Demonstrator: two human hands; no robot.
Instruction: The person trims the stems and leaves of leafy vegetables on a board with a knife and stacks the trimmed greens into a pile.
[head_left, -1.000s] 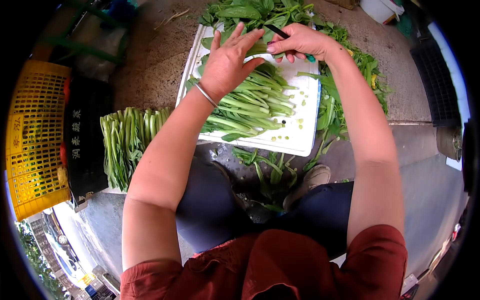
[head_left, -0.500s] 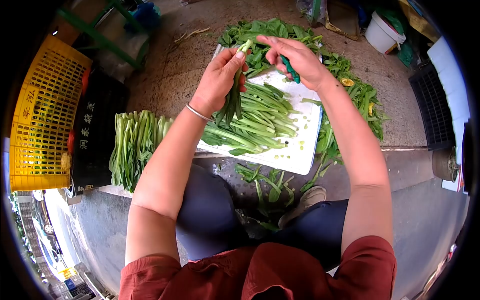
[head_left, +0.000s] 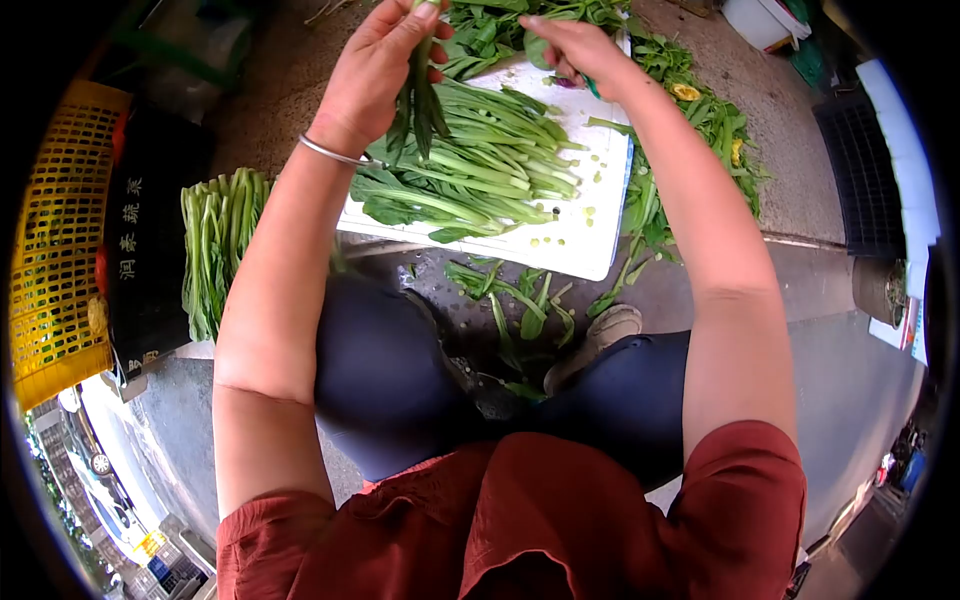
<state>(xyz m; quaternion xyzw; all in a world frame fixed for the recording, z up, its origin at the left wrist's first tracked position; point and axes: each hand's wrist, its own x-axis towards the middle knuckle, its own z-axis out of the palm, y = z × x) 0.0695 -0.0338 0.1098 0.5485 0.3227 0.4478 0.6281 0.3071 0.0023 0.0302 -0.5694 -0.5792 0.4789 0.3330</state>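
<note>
My left hand (head_left: 372, 75), near the top edge, is closed around leafy green stalks (head_left: 418, 105) whose dark leaves hang below the fingers. To its right, my right hand (head_left: 585, 50) is curled with the index finger stretched out. A small green tool handle (head_left: 592, 88) shows at its palm; the rest of the tool is hidden. Under both hands lies a white board (head_left: 590, 250). On it rests a pile of leafy green stalks (head_left: 490, 150), cut ends to the right, with small round stem slices beside them.
A stacked bundle of greens (head_left: 215, 245) stands at left, beside a black crate (head_left: 150, 240) and a yellow crate (head_left: 60, 240). Loose leaves (head_left: 690, 130) lie along the board's right side. Trimmed leaves (head_left: 530, 300) lie by my shoe (head_left: 610, 330). A white bucket (head_left: 760, 22) stands top right.
The view has tipped downward, so the board and greens sit higher in it. My right hand has moved a little away from the stalks in my left hand, which stays closed on them.
</note>
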